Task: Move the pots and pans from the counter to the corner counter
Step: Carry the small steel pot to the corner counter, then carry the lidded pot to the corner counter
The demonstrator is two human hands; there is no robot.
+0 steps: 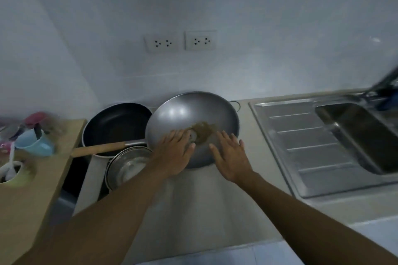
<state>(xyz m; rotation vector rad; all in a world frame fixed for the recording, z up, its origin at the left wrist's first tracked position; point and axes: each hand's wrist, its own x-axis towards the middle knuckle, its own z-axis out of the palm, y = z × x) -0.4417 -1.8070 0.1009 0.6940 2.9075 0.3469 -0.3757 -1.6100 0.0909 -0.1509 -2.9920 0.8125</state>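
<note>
Wok [189,112] near rim hidden behind L hand [174,153] & R hand [231,157]. Steel pot [129,163] partly covered by L forearm. Tap [385,84] blurred, cut off at R edge. Cups [34,143] at L blurred.

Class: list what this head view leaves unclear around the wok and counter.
All in the head view:
- Near rim of the wok: hidden by the left hand and right hand.
- Right side of the steel pots: hidden by the left forearm.
- The tap: blurred, cut off by the right edge.
- The cups at left: blurred.
</note>
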